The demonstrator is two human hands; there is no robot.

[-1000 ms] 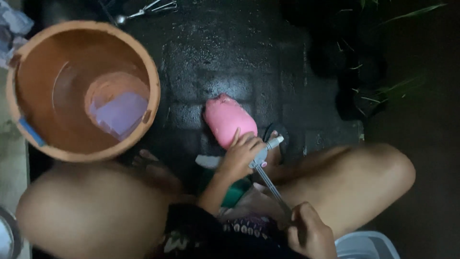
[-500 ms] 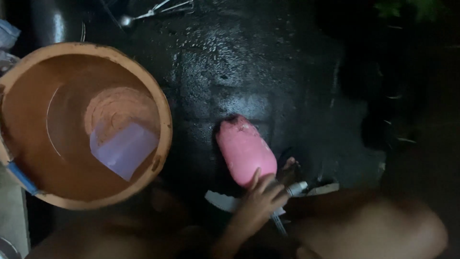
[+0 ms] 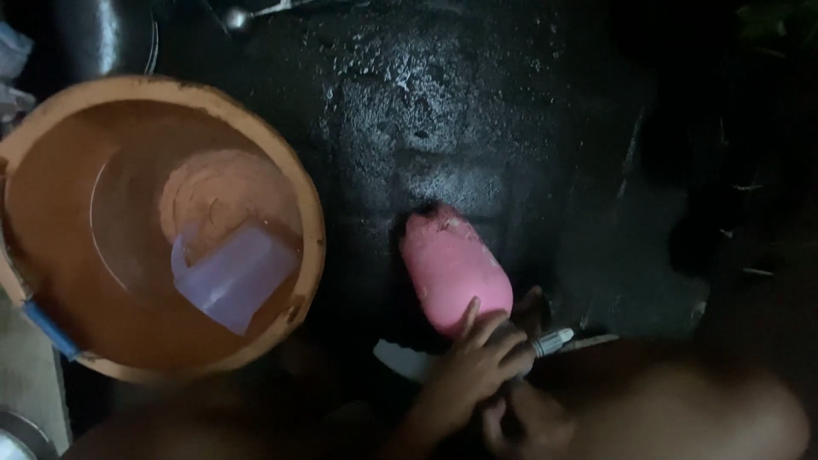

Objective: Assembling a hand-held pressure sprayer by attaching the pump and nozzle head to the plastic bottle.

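Note:
A pink oblong object lies on the wet, dark stone floor. My left hand grips its near end, fingers spread over it. A thin tool with a whitish tip sticks out to the right from under that hand. My right hand sits just below in deep shadow, closed around the tool's lower part. My bare knees frame both hands at the bottom of the head view.
A large orange-brown basin of water stands at the left, with a translucent pale purple container floating in it. A metal spoon lies at the top. A white strip lies by my left hand. Dark leaves fill the top right.
The view has moved closer and shifted, so the basin and the pink object look larger. My left hand has slid from the pink object's middle to its near end.

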